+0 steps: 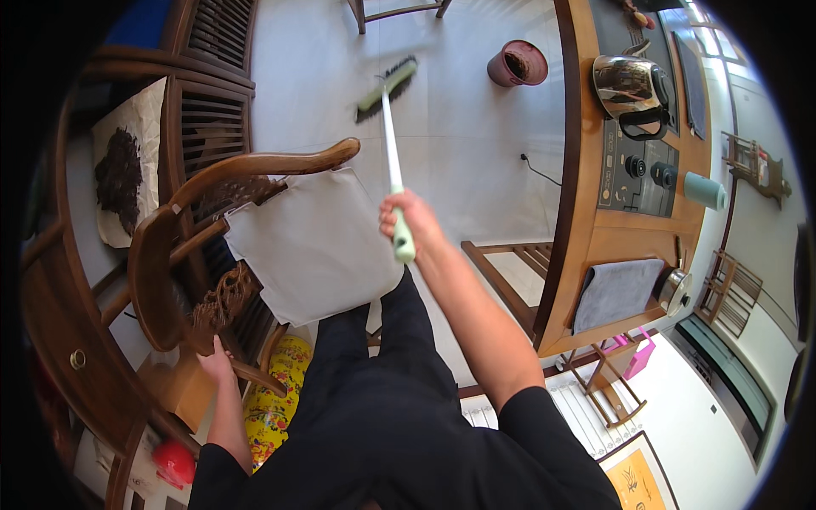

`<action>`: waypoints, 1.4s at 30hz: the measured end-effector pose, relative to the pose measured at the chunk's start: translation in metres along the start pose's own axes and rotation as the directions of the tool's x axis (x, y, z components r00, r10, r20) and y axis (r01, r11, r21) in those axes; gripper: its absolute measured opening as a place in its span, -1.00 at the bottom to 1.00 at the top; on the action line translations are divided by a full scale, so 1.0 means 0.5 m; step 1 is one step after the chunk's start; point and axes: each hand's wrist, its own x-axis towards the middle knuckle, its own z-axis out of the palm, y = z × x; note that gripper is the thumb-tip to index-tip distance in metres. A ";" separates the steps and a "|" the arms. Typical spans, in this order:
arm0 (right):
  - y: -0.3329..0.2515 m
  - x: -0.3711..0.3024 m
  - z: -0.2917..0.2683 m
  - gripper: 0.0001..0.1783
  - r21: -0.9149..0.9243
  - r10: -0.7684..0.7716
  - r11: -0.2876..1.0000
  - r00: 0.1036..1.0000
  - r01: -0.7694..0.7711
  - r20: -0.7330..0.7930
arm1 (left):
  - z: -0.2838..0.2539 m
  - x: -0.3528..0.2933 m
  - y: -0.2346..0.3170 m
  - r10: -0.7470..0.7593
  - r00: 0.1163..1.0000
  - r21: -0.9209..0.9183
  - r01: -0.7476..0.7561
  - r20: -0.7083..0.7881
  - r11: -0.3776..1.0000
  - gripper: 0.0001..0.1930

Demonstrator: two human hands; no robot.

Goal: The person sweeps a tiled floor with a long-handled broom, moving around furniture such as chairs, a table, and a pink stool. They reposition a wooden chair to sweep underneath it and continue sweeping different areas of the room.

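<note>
My right hand is closed round the pale green grip of a broom with a white handle. Its green head with dark bristles is stretched out ahead of me, over the grey floor, and looks slightly smeared by motion. At the left my left hand grips the wooden frame of a carved armchair; part of its fingers is hidden behind the wood. A light grey cushion lies on the chair's seat, right in front of my legs.
A maroon bucket stands on the floor ahead. To the right is a wooden table with a steel kettle and a grey towel. Brown paper with dark, dry material lies at the left. A black cord trails on the floor.
</note>
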 end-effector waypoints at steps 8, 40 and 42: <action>0.017 -0.221 0.009 -0.83 -0.232 -0.006 0.973 0.995 -0.018 -0.099 | 0.000 0.028 -0.053 0.029 0.999 0.011 -0.028 -0.023 1.000 -0.31; -0.052 -0.378 -0.194 -0.89 -0.049 0.077 0.991 0.839 -0.123 -0.539 | -0.004 0.085 -0.095 0.156 0.988 0.323 -0.154 0.020 0.934 -0.31; -0.096 -0.323 -0.204 -0.93 0.075 0.161 0.987 0.858 -0.142 -0.487 | -0.009 0.108 -0.120 0.159 0.987 0.402 -0.147 0.004 0.904 -0.30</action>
